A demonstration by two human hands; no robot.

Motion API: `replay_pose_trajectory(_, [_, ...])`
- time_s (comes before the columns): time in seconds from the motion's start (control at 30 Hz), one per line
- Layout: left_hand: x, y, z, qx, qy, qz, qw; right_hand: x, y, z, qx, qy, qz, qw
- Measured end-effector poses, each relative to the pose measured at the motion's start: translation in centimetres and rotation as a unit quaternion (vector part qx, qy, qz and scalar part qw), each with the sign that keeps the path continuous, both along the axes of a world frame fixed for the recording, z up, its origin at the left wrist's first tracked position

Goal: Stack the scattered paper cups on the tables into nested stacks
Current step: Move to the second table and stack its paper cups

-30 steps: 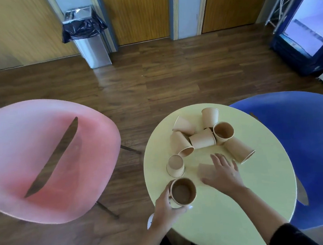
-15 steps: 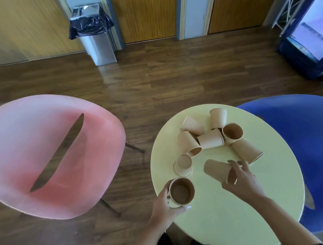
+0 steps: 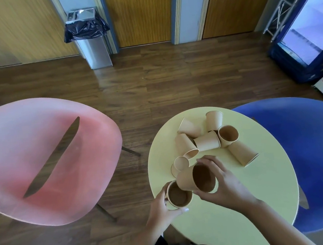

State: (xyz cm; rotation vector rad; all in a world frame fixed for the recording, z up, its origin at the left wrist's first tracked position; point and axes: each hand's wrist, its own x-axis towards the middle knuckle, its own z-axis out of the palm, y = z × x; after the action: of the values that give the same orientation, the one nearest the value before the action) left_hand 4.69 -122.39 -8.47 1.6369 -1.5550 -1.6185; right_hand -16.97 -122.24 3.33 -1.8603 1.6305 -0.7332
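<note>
- Head view: your left hand [image 3: 159, 205] wraps its fingers and thumb round an upright paper cup [image 3: 178, 196] at the near left edge of the round yellow table [image 3: 240, 203], mouth up.
- Your right hand [image 3: 222, 185] grasps a second cup [image 3: 195, 177], thumb below and fingers curled over the top of its rim; this tilted cup hangs with its mouth toward you and its base pointing left and away, just above and to the right of the cup in your left hand, their walls looking close or touching.
- Just beyond the tilted cup an upside-down cup [image 3: 180, 164] stands on the table, base up.
- Farther back you have a loose cluster: a cup on its side [image 3: 186, 146] with its mouth toward you, another lying cup [image 3: 206, 142] across the middle, a third lying at the far left [image 3: 189, 128], one inverted at the far edge [image 3: 214, 120], and one upright open cup [image 3: 228, 136] to the right.
- A further cup lies on its side [image 3: 243, 153] at the right of the cluster, mouth pointing right and toward you.
- To your left sits a pink chair [image 3: 44, 160], well apart from the table; a blue chair [image 3: 304, 149] stands just beside the table on the right.
- Across the wooden floor [image 3: 153, 80] a metal bin [image 3: 92, 40] with a black liner stands against the wall, and a blue-framed cabinet [image 3: 304, 33] fills the far right corner.
</note>
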Motion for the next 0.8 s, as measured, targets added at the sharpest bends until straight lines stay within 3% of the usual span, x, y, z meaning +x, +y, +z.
replay_pose_trajectory(0.4, [-0.2, -0.1, 0.5, 0.005, 0.006, 0.001, 1.000, 2.7, -0.6, -1.2, -0.015, 0.056, 0.104, 0.993])
replay_pose_trajectory(0.8, [-0.1, -0.1, 0.0, -0.039, -0.017, -0.016, 0.999, 3.7, -1.1, -7.0, 0.109, 0.104, 0.151, 0.977])
